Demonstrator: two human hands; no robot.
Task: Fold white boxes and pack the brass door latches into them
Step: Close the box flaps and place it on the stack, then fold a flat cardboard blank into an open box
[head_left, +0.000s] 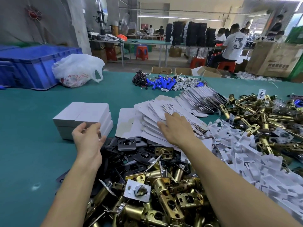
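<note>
Left hand (88, 138) was loose, fingers half-curled, holding nothing. Stack of folded white boxes (82, 115) sat just beyond its fingertips; contact unclear. Right hand (177, 128) lay flat, fingers straight, resting on the fanned flat box blanks (180, 105). Black strike plates (129, 145) lay between the two wrists. Brass door latches (164, 190) were heaped beneath both forearms, with a second heap well right of the right hand. White plastic inserts (246, 153) lay just right of that wrist.

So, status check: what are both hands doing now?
Left hand open by folded boxes. Right hand flat on unfolded blanks. Brass latches heaped, unpacked. Black plates heaped between arms.
</note>
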